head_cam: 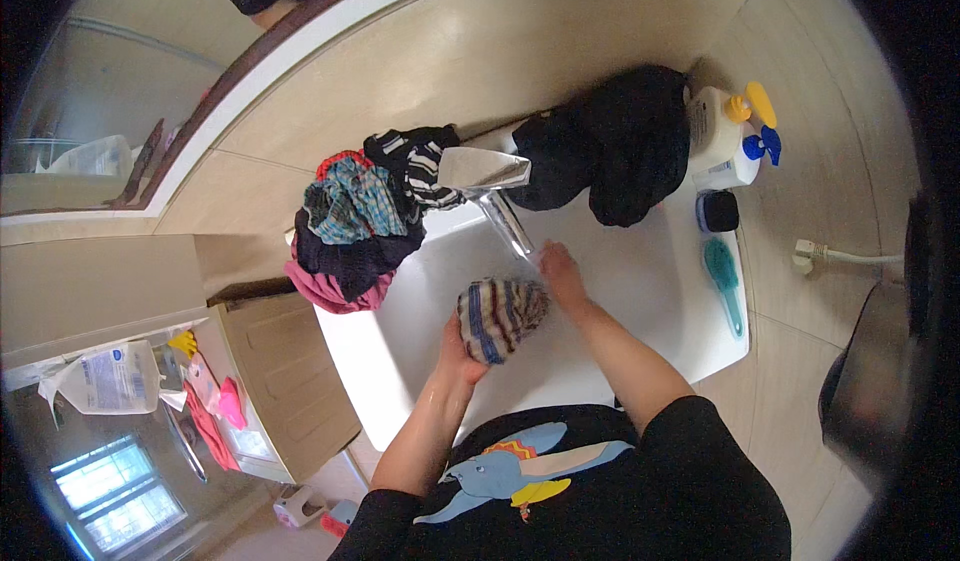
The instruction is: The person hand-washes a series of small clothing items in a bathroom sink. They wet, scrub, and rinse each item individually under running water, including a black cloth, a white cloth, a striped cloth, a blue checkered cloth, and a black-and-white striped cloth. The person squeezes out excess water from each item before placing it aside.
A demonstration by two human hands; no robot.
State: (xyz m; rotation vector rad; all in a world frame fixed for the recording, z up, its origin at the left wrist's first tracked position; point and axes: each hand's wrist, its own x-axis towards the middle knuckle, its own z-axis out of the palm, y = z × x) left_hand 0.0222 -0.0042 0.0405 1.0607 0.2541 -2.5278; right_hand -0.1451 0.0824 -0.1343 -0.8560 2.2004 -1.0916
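A striped knit cloth item [495, 317], blue, brown and cream, is gripped by my left hand [457, 355] over the white sink basin [405, 321]. Just right of the cloth, my right hand [561, 268] is under the end of the chrome faucet [504, 220]; its fingers are blurred, and I cannot tell whether they hold anything. Water seems to run between the faucet and the cloth.
Bunched clothes [352, 216] lie on the sink's left rim. Black fabric [615, 148] hangs over the back right rim. Two pump bottles [724, 137], a dark-topped container [718, 211] and a teal brush [724, 283] stand or lie along the right rim.
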